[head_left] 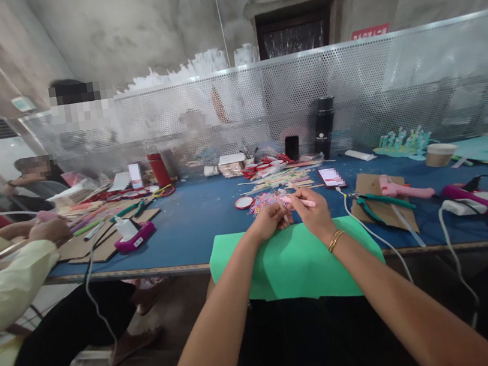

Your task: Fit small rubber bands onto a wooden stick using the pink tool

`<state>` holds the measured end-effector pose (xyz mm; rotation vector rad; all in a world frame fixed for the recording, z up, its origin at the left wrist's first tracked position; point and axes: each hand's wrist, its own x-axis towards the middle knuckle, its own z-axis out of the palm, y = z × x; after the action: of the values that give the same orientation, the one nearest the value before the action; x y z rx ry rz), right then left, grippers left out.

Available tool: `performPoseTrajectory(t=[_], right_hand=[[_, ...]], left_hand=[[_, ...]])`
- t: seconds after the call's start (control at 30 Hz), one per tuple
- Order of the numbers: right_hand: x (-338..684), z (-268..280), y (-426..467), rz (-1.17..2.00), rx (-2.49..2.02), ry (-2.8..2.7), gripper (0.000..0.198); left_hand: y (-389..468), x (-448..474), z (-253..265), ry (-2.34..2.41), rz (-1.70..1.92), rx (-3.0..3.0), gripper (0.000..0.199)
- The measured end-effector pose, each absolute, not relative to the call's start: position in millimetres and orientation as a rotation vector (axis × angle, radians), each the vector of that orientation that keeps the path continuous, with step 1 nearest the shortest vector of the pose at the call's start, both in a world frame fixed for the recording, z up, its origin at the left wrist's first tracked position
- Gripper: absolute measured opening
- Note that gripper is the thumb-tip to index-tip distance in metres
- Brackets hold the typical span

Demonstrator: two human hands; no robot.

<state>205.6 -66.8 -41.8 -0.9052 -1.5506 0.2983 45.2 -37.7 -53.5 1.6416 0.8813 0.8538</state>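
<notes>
My right hand [312,213] is closed on a pink pen-like tool [306,201], which points left toward my other hand. My left hand [271,220] is closed in a pinch beside the tool's tip; what its fingers hold is too small to make out. Both hands are above the far edge of a green sheet [295,260] that hangs over the table's front edge. Just beyond them lies a pile of small pastel loops [258,205], partly hidden by my fingers. A round red-rimmed tin [244,202] sits left of the pile.
Thin sticks [282,179] lie behind the pile, with a phone [332,178] at their right. On cardboard to the right rest green-handled pliers [368,211] and a pink glue gun [406,187]. White cables cross the front edge. A co-worker's hands [48,228] are at the left.
</notes>
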Motion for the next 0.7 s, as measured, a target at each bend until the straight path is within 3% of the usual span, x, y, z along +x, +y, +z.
performPoseTrajectory(t=[0.7], right_hand=[[205.8, -41.7, -67.2, 0.307, -0.907, -1.583, 0.021]], left_hand=[[-39.2, 45.2, -52.3, 0.870, 0.862, 1.650, 0.050]])
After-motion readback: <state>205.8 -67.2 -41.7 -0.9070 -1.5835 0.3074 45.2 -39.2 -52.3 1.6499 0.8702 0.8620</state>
